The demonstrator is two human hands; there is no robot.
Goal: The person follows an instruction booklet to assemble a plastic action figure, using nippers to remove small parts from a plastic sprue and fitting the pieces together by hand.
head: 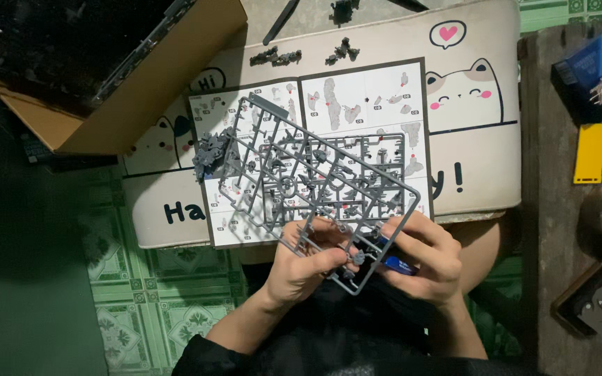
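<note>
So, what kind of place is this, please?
Probably a home hobby corner on the floor: a low table with a cat-print mat, an open instruction booklet, a grey model-kit parts frame and green patterned floor tiles.

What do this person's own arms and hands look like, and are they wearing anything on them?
Both hands are bare: no gloves, and no rings or watch that I can make out on the left hand or the right hand. The forearms are uncovered too. A dark, probably black sleeve shows near the left elbow at the bottom edge; the dim light hides any pattern on it.
</note>
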